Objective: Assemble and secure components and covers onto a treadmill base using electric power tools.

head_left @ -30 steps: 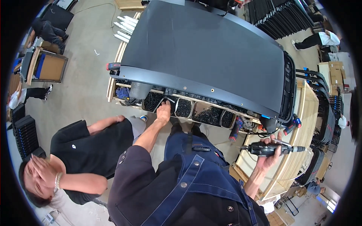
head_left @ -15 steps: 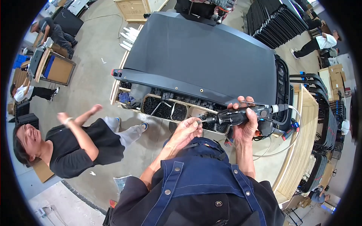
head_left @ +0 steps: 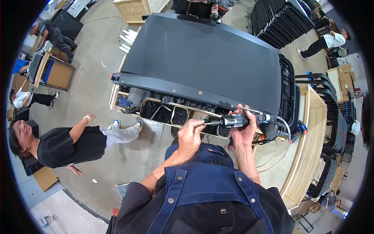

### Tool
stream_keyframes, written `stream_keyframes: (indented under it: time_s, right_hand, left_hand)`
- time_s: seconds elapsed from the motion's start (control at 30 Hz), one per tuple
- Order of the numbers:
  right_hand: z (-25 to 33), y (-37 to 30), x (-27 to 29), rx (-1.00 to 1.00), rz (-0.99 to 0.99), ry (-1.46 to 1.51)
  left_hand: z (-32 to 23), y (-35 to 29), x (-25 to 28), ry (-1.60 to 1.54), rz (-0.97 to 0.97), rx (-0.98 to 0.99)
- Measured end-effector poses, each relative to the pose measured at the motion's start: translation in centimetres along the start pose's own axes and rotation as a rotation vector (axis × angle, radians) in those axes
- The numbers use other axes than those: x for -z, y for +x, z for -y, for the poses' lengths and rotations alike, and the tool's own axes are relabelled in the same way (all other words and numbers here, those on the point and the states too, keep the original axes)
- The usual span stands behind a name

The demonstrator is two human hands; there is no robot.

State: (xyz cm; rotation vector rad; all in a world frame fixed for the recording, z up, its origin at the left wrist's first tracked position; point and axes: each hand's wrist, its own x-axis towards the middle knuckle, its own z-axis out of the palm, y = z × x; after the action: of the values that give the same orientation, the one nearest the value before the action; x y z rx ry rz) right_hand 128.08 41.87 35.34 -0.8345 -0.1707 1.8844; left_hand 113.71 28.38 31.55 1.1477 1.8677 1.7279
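Observation:
My right hand (head_left: 245, 134) is wrapped round a black power screwdriver (head_left: 233, 121), held level with its bit end toward the left. A pale hose (head_left: 286, 126) curves away from its rear end. At the bit, the thumb and fingers of my left hand (head_left: 188, 137) are pinched together; whatever they hold is too small to make out. Both hands are in front of the near edge of a large dark grey panel (head_left: 202, 64). Just beyond my left hand, several bins sit under that edge, with small black fasteners (head_left: 180, 116) in them.
Across the panel, another person's gloved hand (head_left: 226, 4) is by a power tool. A person in a black shirt (head_left: 76, 146) stands at left. A long wooden crate (head_left: 306, 146) lies to the right, with stacked black frames (head_left: 336, 132) past it. White rolls (head_left: 127, 40) stick out at the far left corner.
My left fingers have closed in tighter at the bit, their knuckles turned up. The screwdriver has shifted slightly left. The person at left has lowered their arms and moved left.

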Motion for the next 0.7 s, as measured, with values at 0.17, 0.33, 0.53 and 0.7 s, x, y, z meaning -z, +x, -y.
stream_keyframes:
  time_s: [0.17, 0.33, 0.53, 0.7]
  right_hand:
    - [-0.6, 1.4, -0.1, 0.185, 0.067, -0.143]
    - [-1.6, 2.8, -5.6, 0.480, 0.314, -0.448]
    - [-4.3, 5.1, -9.5, 0.507, 0.565, -0.822]
    - [-4.9, 7.3, -11.5, 0.419, 0.657, -0.909]
  left_hand:
    - [3.5, 2.4, 0.0, -0.740, 0.265, 0.709]
    - [6.5, 6.3, -4.0, -1.511, 0.167, 1.069]
    - [8.6, 8.0, -5.9, -1.597, 0.065, 1.159]
    - [8.9, 7.2, -3.4, -1.097, 0.119, 1.201]
